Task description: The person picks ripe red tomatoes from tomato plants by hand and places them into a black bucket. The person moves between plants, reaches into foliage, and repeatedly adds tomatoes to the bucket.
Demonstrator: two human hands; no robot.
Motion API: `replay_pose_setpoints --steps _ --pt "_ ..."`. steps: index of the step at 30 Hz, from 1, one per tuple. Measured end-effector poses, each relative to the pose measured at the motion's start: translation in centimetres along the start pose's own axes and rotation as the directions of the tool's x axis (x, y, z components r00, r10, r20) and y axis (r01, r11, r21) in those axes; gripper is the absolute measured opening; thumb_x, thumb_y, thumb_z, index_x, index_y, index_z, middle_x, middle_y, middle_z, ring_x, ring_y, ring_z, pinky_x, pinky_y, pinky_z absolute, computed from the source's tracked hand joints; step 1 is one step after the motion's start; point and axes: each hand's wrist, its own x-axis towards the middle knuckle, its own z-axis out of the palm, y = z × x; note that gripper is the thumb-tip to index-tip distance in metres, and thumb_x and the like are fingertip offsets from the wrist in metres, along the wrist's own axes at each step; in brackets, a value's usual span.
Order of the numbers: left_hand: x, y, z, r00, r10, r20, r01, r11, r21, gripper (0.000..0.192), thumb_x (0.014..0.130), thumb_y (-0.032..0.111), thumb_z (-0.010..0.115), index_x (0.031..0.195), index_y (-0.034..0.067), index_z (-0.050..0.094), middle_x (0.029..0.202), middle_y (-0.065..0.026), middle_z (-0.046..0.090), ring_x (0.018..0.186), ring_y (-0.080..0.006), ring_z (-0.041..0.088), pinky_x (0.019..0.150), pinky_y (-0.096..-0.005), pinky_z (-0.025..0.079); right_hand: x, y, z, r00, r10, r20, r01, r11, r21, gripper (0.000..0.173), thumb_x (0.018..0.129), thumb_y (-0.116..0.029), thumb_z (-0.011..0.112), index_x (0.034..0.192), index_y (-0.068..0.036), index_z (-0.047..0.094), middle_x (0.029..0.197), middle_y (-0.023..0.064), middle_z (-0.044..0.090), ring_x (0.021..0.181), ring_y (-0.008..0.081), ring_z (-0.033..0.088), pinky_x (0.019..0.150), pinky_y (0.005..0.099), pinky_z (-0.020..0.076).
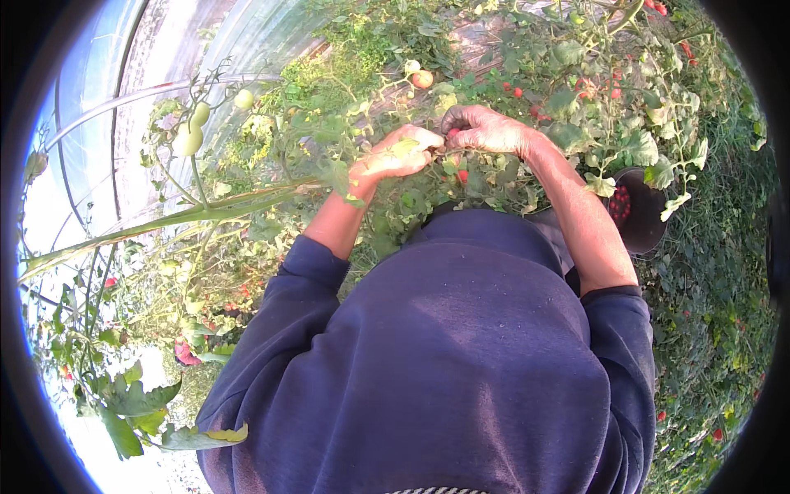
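My right hand point(484, 131) has its thumb and fingers closed around a small red tomato point(453, 133). Close against it, the curled fingers of my left hand point(398, 152) appear to pinch a thin tomato stem point(437, 152), though the fingers partly hide the grip. A leaf point(404, 147) lies across the back of the left hand. Just below the hands, another red tomato point(462, 176) hangs among the leaves. Above them, an orange-red tomato point(422, 79) and a pale green one point(411, 66) are on the vine.
A dark bucket point(645, 222) with small red fruit inside stands beyond my right forearm. A thick tomato stem point(203, 213) crosses the left side, with green tomatoes point(187, 139) above it. Plastic sheeting point(166, 43) and a curved hoop pipe point(89, 117) rise at upper left.
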Motion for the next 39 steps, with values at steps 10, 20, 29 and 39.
replay_pose_setpoints --steps 10,20,29,39 --pt "-0.6 -2.7 1.6 0.991 0.13 -0.019 -0.13 0.991 0.036 0.032 0.071 0.019 0.057 0.096 0.0 0.062 0.077 -0.0121 0.063 0.066 -0.0254 0.059 0.062 -0.0376 0.046 1.8 -0.1 -0.5 0.886 0.152 -0.438 -0.006 0.949 0.316 0.03 0.087 -0.012 0.049 0.113 -0.001 0.057 0.086 0.003 0.059 0.073 0.0113 0.053 0.063 0.0269 0.045" --pt "-1.1 -1.4 0.9 0.995 0.091 -0.04 -0.095 0.991 -0.092 0.028 0.069 0.011 0.051 0.095 0.004 0.059 0.082 -0.0209 0.059 0.075 -0.0386 0.055 0.066 -0.0433 0.045 4.6 -2.4 1.1 0.975 0.025 -0.222 0.14 0.708 0.692 0.027 0.093 -0.022 0.054 0.112 -0.003 0.056 0.093 0.0017 0.062 0.071 0.0073 0.057 0.055 0.0184 0.0437" --pt "-0.3 -3.2 0.5 0.988 -0.098 -0.119 0.106 0.992 0.062 0.015 0.078 0.006 0.051 0.091 -0.001 0.056 0.084 -0.0165 0.06 0.081 -0.0302 0.057 0.071 -0.0378 0.044 2.3 -2.9 0.8 0.714 -0.426 -0.556 -0.182 0.654 -0.734 0.021 0.085 -0.015 0.055 0.1 -0.002 0.05 0.092 0.0185 0.061 0.09 0.0368 0.061 0.078 0.045 0.0484" --pt "-0.3 -7.2 0.0 0.932 0.041 -0.359 -0.254 0.781 -0.571 0.014 0.085 0.014 0.054 0.089 0.002 0.06 0.085 -0.0014 0.057 0.08 -0.0103 0.048 0.069 -0.0268 0.039 1.1 6.4 1.6 0.904 0.329 -0.273 -0.371 0.921 -0.119 0.029 0.08 -0.015 0.064 0.105 0.0 0.064 0.082 0.0035 0.062 0.07 0.0126 0.053 0.064 0.0302 0.0455"
